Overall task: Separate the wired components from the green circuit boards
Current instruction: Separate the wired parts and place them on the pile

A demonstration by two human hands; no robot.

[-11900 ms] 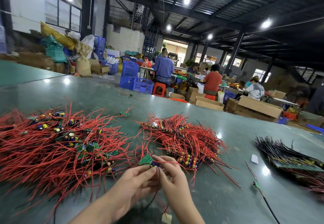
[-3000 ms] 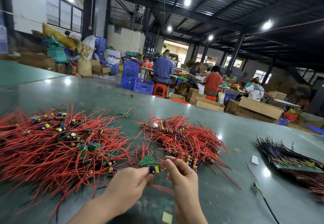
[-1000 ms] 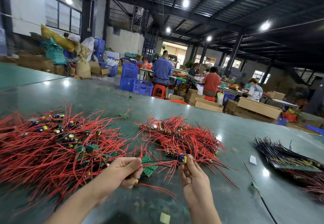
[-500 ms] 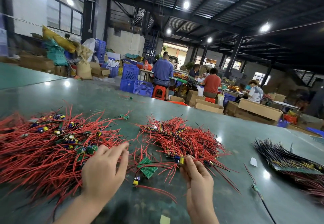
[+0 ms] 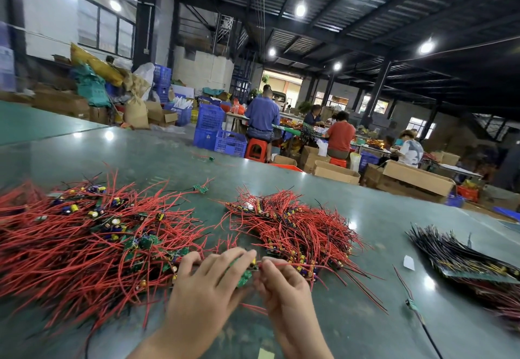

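Observation:
A small green circuit board (image 5: 244,277) with red wires lies on the table between my hands. My left hand (image 5: 208,288) reaches over it, fingers curled round its top edge, and hides most of it. My right hand (image 5: 284,285) pinches a red wire (image 5: 284,264) that runs from the board towards the right. A big heap of red-wired boards (image 5: 84,246) lies to the left. A smaller heap of red-wired components (image 5: 295,226) lies just beyond my right hand. The hands are slightly blurred.
A stack of black-wired parts (image 5: 455,257) lies at the right on the green table (image 5: 365,325). A loose wired board (image 5: 412,303), a white scrap (image 5: 408,263) and a yellow slip (image 5: 266,354) lie near. People work at tables behind, among boxes and blue crates.
My left hand has moved right from the big heap onto the green board. My right hand has drawn back from the smaller heap and now pinches a wire at the board.

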